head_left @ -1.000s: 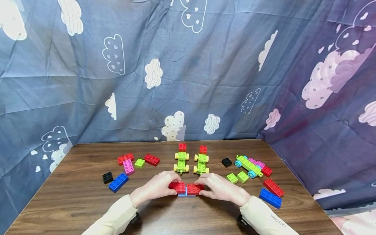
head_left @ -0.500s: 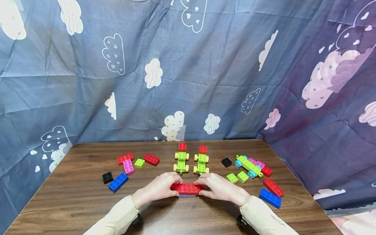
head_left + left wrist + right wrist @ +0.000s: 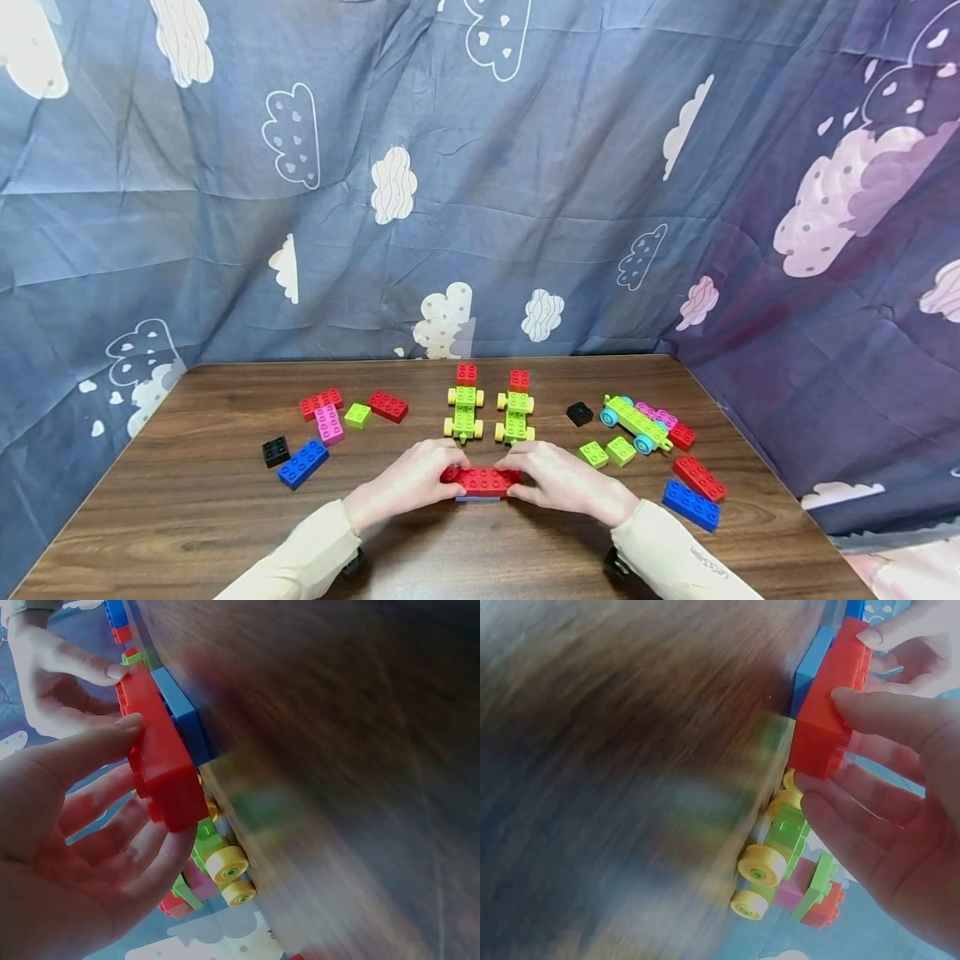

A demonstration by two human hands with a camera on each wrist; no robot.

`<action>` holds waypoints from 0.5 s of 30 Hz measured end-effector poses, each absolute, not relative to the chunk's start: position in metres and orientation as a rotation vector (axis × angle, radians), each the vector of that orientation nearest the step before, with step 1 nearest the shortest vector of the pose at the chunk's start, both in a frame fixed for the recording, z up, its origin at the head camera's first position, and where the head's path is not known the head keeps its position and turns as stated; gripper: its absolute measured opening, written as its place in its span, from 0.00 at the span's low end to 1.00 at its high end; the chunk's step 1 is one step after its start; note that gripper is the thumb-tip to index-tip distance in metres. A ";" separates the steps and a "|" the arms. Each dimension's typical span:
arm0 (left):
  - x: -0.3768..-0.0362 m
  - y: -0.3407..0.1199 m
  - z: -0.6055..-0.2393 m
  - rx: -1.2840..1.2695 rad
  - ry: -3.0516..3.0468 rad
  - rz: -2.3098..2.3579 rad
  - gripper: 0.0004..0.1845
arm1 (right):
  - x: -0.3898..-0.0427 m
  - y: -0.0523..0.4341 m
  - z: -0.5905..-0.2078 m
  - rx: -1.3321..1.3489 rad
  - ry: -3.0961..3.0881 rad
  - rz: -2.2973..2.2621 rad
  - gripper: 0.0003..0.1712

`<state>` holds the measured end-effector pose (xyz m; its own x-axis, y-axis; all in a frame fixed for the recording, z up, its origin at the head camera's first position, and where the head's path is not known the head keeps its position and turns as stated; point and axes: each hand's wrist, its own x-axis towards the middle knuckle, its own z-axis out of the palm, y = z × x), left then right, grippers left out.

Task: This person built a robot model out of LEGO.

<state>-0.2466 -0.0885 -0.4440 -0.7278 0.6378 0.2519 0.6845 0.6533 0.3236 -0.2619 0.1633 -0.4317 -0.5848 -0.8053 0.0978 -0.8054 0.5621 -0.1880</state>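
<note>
Two red toy bricks lie end to end on top of a light blue flat piece (image 3: 477,499) at the front middle of the table. My left hand (image 3: 412,475) pinches the left red brick (image 3: 169,769) between thumb and fingers. Its mate, the right red brick (image 3: 821,724), is gripped the same way by my right hand (image 3: 551,477). Both thumbs press the near side, while the fingers curl round the far side and outer ends. From the side, the blue piece (image 3: 182,716) shows beneath the bricks and is shorter than the red row.
Behind the hands stand two lime wheeled cars with red bricks, the left car (image 3: 464,412) and right car (image 3: 516,415). A blue brick (image 3: 303,464) lies among several loose bricks at left. On the right are a blue-wheeled car (image 3: 636,423) and a red brick (image 3: 699,477).
My left hand has moved slightly right with its red brick, closing the gap to the other red brick and covering the blue piece's top. The right hand stays nearly still.
</note>
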 end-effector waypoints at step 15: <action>-0.243 -0.085 -0.444 -1.085 -2.705 -0.612 0.10 | -0.259 0.159 -0.433 1.439 -2.654 0.291 0.14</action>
